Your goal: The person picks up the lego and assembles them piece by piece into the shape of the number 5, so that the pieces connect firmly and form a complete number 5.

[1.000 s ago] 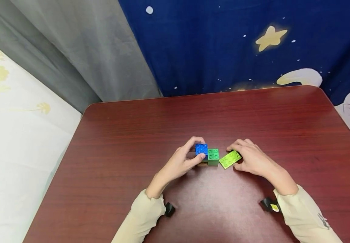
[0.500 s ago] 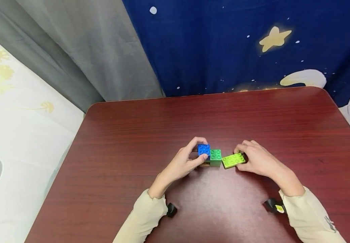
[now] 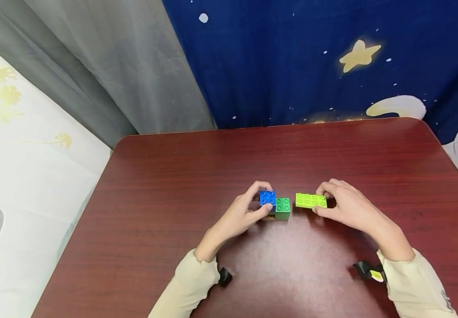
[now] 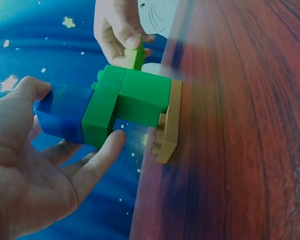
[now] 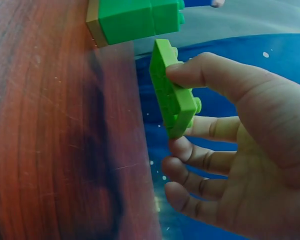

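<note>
My left hand grips the blue brick, thumb on its near side and a finger on the far side. Below that brick, the left wrist view has a long green brick over a second green brick, which stands on a tan studded base on the table. To the right of this stack, my right hand pinches one end of a flat lime-green brick, studs facing up. In the right wrist view the lime brick is held above the table, apart from the stack, its hollow underside showing.
The dark red wooden table lies beneath both hands. Beyond its far edge hang a grey curtain and a blue curtain with stars. Black devices stick out at the left sleeve and right sleeve.
My right hand has picked up the lime-green brick, turned it from slanted to nearly straight and drawn it slightly right, away from the stack. My left hand keeps its grip on the blue brick.
</note>
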Action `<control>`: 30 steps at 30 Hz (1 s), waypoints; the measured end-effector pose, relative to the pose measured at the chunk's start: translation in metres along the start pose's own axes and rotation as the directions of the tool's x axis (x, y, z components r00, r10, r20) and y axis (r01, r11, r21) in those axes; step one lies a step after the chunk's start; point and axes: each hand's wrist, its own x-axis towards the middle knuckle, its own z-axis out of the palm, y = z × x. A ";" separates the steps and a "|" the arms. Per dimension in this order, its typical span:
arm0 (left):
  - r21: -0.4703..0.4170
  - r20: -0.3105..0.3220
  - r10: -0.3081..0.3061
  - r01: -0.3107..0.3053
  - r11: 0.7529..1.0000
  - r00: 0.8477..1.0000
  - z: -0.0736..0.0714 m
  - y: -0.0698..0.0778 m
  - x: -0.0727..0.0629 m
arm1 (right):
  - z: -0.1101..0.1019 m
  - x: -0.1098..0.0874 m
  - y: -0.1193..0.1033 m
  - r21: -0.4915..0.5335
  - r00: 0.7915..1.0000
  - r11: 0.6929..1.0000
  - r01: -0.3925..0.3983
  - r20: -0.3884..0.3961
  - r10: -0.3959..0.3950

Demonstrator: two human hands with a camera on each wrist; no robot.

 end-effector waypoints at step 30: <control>-0.037 -0.022 0.003 -0.004 0.999 1.000 0.009 -0.036 0.004 | -0.001 0.001 -0.043 0.160 0.965 0.976 0.149 -0.239 -0.108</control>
